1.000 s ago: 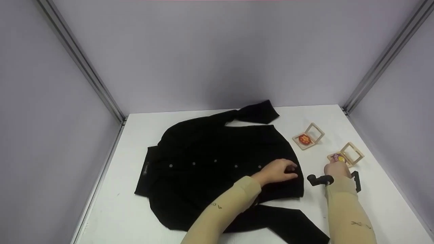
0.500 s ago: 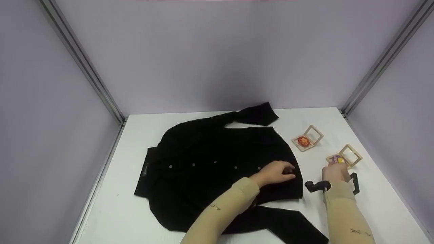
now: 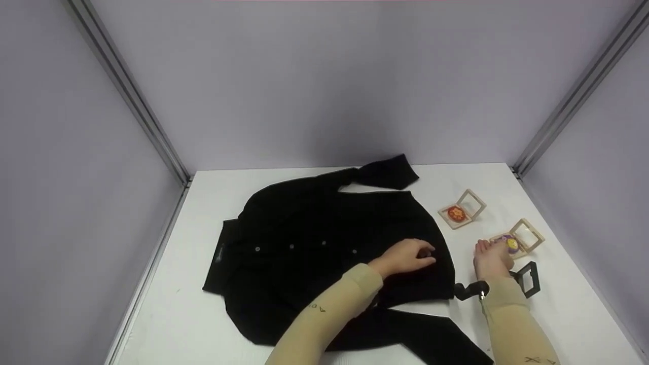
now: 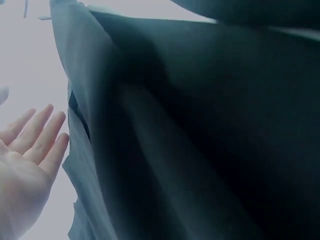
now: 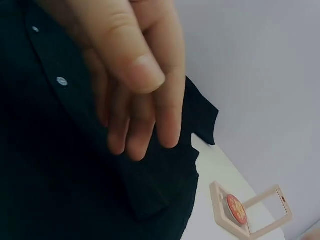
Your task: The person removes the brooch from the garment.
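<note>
A black button-up shirt (image 3: pixel 304 218) lies spread flat, collar to the left and hem to the right. My left hand (image 3: pixel 405 256) is over its hem end, fingers loosely bent with nothing in them. To the right of the hem, my right hand (image 3: pixel 492 261) has relaxed fingers and holds nothing. Just beyond it sits a small wooden display case (image 3: pixel 533 228), lid raised, with a purple and yellow disc (image 3: pixel 512 244) inside. That hand partly covers the case's near corner. Another wooden case (image 3: pixel 477 197), also lid up, contains a red and orange disc (image 3: pixel 456 214).
The white table (image 3: pixel 167 304) is bounded by a grey back wall (image 3: pixel 345 86) and side panels with metal corner posts. One shirt sleeve (image 3: pixel 388 172) reaches toward the back wall; the other sleeve (image 3: pixel 436 334) runs toward the front edge. Black camera mounts (image 3: pixel 530 280) stick out from my right wrist.
My right hand has drawn back and to the left from the nearer case, turning over and uncovering the purple and yellow disc. The left hand has shifted slightly left.
</note>
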Demonstrator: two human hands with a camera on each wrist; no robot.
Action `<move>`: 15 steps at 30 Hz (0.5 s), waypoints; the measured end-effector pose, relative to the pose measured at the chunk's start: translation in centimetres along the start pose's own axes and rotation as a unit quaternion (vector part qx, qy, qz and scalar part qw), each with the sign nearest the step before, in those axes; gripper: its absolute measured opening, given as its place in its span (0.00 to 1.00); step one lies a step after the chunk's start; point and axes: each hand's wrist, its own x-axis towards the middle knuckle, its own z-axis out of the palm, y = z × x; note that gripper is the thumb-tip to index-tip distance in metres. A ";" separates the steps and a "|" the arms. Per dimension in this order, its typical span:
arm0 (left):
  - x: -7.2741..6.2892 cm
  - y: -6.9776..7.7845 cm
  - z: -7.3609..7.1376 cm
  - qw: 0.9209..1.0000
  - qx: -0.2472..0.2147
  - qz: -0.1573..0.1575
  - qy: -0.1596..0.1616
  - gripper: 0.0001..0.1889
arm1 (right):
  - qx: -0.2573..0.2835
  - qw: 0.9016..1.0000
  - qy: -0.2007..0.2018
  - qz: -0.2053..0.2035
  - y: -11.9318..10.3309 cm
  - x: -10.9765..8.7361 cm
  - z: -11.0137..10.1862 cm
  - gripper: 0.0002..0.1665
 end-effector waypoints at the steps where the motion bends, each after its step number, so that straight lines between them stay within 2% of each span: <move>1: -0.1 -0.1 -0.1 1.000 0.001 0.001 0.002 0.19 | -0.005 1.000 -0.008 0.004 0.1 -0.1 0.0 0.33; 6: -0.3 -0.6 -0.7 1.000 0.009 0.000 0.007 0.20 | -0.040 0.998 -0.044 0.009 0.5 -0.4 -0.1 0.34; 11: -0.8 -1.0 -1.4 1.000 0.011 -0.005 0.010 0.20 | -0.055 0.998 -0.043 0.008 0.9 -1.0 0.0 0.34; 15: -1.0 -1.3 -2.0 1.000 0.011 -0.004 0.014 0.19 | -0.067 0.997 -0.047 0.014 1.2 -1.6 0.0 0.30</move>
